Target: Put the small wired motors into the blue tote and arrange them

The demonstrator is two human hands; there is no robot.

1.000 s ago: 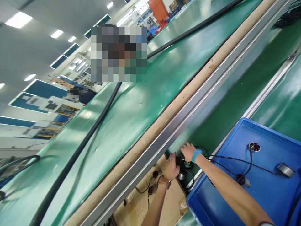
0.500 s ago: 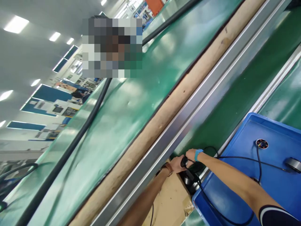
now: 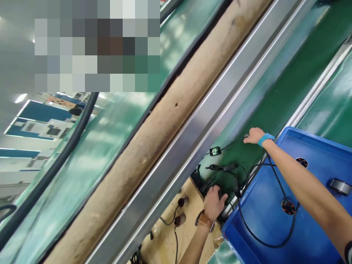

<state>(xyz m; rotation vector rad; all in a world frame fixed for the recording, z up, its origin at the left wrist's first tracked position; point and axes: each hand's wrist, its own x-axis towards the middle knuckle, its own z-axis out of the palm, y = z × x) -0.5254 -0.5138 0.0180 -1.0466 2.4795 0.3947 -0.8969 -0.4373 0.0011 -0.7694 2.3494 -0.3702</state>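
My right hand (image 3: 254, 135), with a blue wristband, rests on the green belt (image 3: 277, 99) and pinches a small dark connector at the end of a thin black cable. That cable leads to a small circuit board (image 3: 215, 150) lying on the belt. My left hand (image 3: 213, 201), wearing a brown watch, is closed over a black part at the belt's end, among tangled black cables (image 3: 225, 172). What exactly it grips is hidden by the fingers.
A blue plastic bin (image 3: 255, 223) at the right holds round motor-like parts and black cables. A cardboard sheet (image 3: 165, 238) below carries two small motors (image 3: 180, 211). A long wooden rail and a metal frame (image 3: 209, 110) run diagonally. Another person stands beyond the belt.
My right hand moved away from the left, up along the belt, drawing a cable and the small circuit board out. My left hand stayed at the belt's end. The camera tilted downward.
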